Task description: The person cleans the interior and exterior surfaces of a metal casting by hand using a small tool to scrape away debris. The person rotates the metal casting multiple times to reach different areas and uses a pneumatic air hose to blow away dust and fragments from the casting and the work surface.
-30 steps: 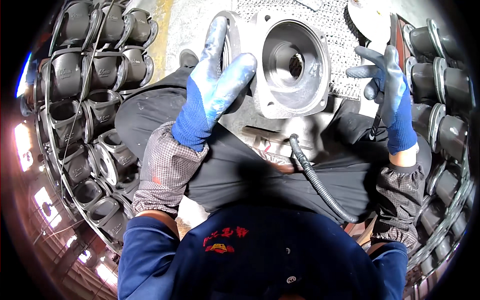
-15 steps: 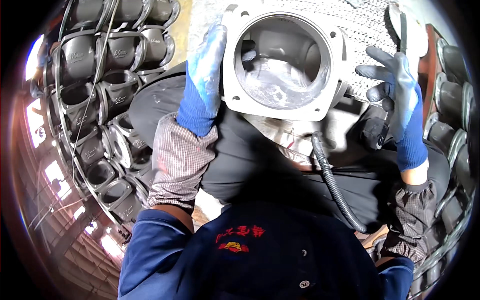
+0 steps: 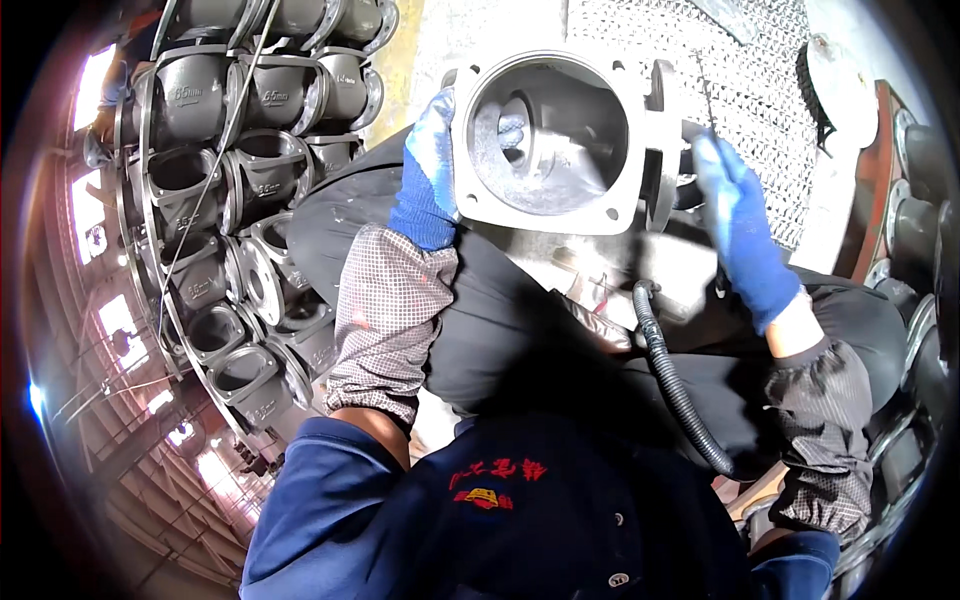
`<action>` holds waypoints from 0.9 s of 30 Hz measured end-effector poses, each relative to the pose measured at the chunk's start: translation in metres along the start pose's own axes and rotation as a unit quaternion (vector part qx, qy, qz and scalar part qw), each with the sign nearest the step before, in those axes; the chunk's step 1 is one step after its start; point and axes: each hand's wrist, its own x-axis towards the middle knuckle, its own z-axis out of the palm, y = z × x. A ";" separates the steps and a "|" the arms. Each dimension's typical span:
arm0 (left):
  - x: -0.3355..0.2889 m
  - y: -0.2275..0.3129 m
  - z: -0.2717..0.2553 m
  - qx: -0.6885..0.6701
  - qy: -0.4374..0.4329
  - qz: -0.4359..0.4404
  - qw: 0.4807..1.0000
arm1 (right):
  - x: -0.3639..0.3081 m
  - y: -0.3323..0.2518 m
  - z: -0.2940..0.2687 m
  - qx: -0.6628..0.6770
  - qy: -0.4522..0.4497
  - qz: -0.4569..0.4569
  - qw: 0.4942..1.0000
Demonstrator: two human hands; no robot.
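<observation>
A grey metal valve body (image 3: 545, 215) with a wide round bore and a squared, bolt-holed face is tilted up in front of me. My left hand (image 3: 430, 165), in a blue-and-grey glove, grips its left side. Some left fingertips show inside, through the bore. My right hand (image 3: 738, 215), gloved alike, is beside the round side flange (image 3: 660, 145), its dark fingertips reaching toward the flange's outer side. Whether they touch it is hard to see. A thin dark strip-like tool (image 3: 707, 90) sticks out beyond my right hand and seems held in it; the grip is partly hidden.
Stacked grey valve bodies (image 3: 195, 95) fill the left side, and more castings (image 3: 905, 225) stand at the right. A corrugated black hose (image 3: 665, 365) curves across my lap. Beyond the valve body lies a textured pale surface (image 3: 640, 35), with a dark-bristled brush (image 3: 815, 90) on its right.
The valve body has turned, bringing its side flange into fuller view on the right. My right hand has moved left toward that flange, and the thin strip moved with it. My left hand keeps its hold.
</observation>
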 end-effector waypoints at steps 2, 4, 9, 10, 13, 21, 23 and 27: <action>0.006 0.001 0.008 -0.026 -0.001 0.009 1.000 | 0.011 0.021 0.004 -0.082 0.026 -0.086 0.993; 0.001 0.005 0.019 0.073 0.002 0.064 0.995 | 0.023 0.028 0.007 -0.107 0.039 -0.114 0.987; -0.004 0.008 0.021 0.021 0.005 0.038 0.999 | 0.050 0.016 0.010 -0.041 0.066 -0.118 0.990; -0.004 0.009 0.020 0.001 -0.025 0.041 0.999 | 0.053 0.010 0.011 -0.030 0.078 -0.120 0.989; 0.002 0.007 0.028 -0.055 0.035 0.077 0.995 | 0.064 0.000 0.007 0.009 0.077 -0.032 0.997; -0.013 0.025 0.035 0.317 0.002 0.249 0.915 | 0.035 -0.013 0.001 0.100 0.033 0.160 0.982; -0.022 0.036 0.047 0.349 -0.024 0.259 0.900 | 0.038 0.006 -0.007 0.059 -0.026 0.059 0.996; -0.005 0.028 0.038 0.516 -0.011 0.530 0.673 | 0.037 -0.006 -0.011 0.145 -0.015 0.073 0.987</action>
